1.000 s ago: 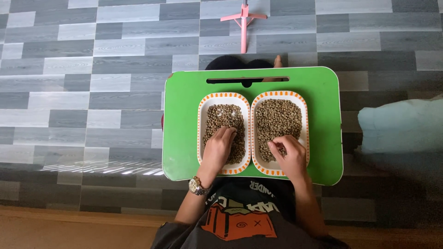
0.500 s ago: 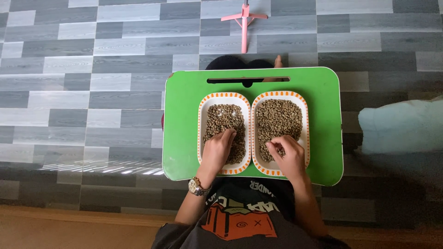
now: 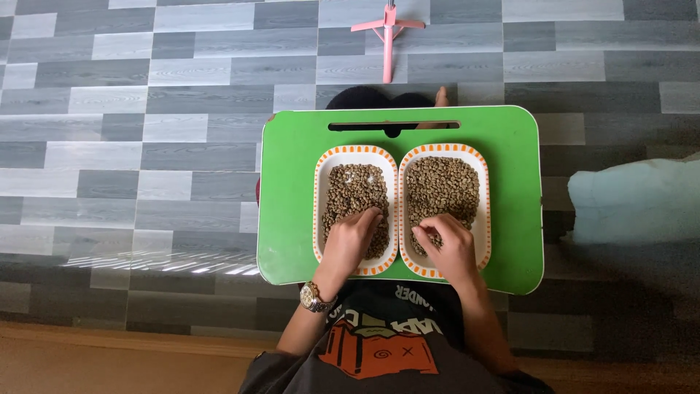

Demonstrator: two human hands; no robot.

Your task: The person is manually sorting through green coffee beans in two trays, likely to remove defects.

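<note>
A green lap table (image 3: 292, 190) carries two white oblong dishes with orange-dashed rims, side by side. The left dish (image 3: 318, 191) and the right dish (image 3: 486, 219) are both filled with small greenish-brown beans. My left hand (image 3: 351, 242), with a wristwatch, rests in the near end of the left dish, fingertips on the beans. My right hand (image 3: 450, 246) lies in the near end of the right dish, fingers curled and pinching at the beans. Whether a bean is held between the fingers is too small to tell.
A pink tripod stand (image 3: 388, 36) lies on the grey plank floor beyond the table. A pale blue cushion (image 3: 634, 201) sits to the right. My feet (image 3: 442, 96) show past the table's far edge. A slot handle (image 3: 394, 125) runs along the table's far side.
My right hand's fingers have drawn slightly closer together over the beans. My left hand stays in the left dish with little visible movement.
</note>
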